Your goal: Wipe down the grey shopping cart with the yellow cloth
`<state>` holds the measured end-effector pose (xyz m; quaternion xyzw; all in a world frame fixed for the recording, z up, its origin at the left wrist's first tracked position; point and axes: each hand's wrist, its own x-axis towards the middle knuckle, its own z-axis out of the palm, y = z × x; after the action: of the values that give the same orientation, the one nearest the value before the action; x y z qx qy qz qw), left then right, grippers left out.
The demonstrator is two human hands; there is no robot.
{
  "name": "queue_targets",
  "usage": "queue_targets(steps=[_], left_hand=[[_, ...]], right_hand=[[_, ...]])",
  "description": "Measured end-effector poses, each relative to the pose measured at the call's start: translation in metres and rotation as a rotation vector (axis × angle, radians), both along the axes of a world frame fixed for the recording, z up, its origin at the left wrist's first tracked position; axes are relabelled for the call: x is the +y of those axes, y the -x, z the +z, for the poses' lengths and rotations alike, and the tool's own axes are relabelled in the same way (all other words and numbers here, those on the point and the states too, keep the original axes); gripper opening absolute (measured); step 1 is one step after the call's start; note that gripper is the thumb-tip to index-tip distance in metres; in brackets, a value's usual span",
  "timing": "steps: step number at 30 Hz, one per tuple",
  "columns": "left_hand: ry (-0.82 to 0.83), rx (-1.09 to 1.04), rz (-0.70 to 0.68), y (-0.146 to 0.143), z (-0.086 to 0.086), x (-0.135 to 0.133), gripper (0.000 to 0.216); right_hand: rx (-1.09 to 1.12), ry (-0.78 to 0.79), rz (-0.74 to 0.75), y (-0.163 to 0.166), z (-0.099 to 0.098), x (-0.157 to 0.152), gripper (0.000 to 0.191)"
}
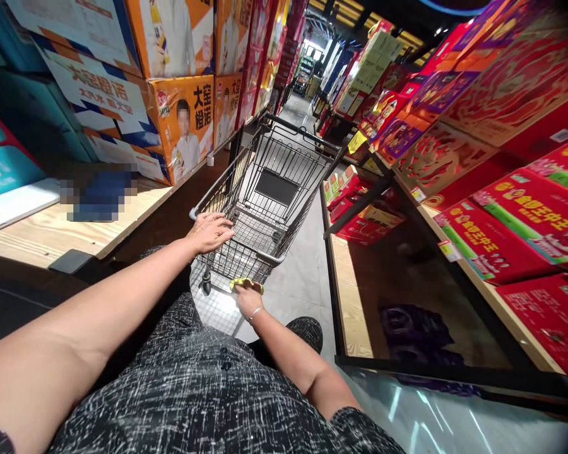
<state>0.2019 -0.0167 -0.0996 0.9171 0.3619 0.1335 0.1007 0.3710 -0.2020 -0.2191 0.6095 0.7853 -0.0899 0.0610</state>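
Note:
A wire shopping cart [277,189] stands in the aisle in front of me, its near end close to my legs. My left hand [211,232] is closed over the grey rim at the cart's near left corner, the fingers reaching over the wire. Lower down, my right hand [249,299] grips a crumpled yellow cloth [240,282] against or close to the lower wires of the near end. Part of the cloth is hidden by my fingers. The cart's basket shows bare wire, with a dark panel [277,186] at its far end.
Orange drink cartons [182,129] are stacked on a wooden shelf [88,236] at left, with a blurred dark blue item [101,195]. Red gift boxes [515,221] fill the right display. A black-framed low shelf [343,296] edges the aisle; a caster [207,284] sits near my leg.

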Motion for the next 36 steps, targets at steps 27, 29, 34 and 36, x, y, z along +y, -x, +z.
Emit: queue_targets(steps=[27, 29, 34, 36], left_hand=[[0.135, -0.105, 0.022, -0.028, 0.000, -0.030, 0.049], [0.111, -0.099, 0.012, -0.030, 0.000, -0.031, 0.048], [0.056, -0.134, 0.010, -0.042, -0.005, -0.040, 0.045], [0.058, -0.154, 0.030, -0.048, -0.009, -0.045, 0.044]], right_hand=[[0.119, -0.614, -0.045, -0.041, 0.117, 0.036, 0.044], [0.081, -0.590, -0.066, -0.064, 0.116, 0.051, 0.045], [-0.039, -0.471, -0.218, -0.124, 0.134, 0.102, 0.044], [-0.104, -0.402, -0.286, -0.140, 0.149, 0.120, 0.042]])
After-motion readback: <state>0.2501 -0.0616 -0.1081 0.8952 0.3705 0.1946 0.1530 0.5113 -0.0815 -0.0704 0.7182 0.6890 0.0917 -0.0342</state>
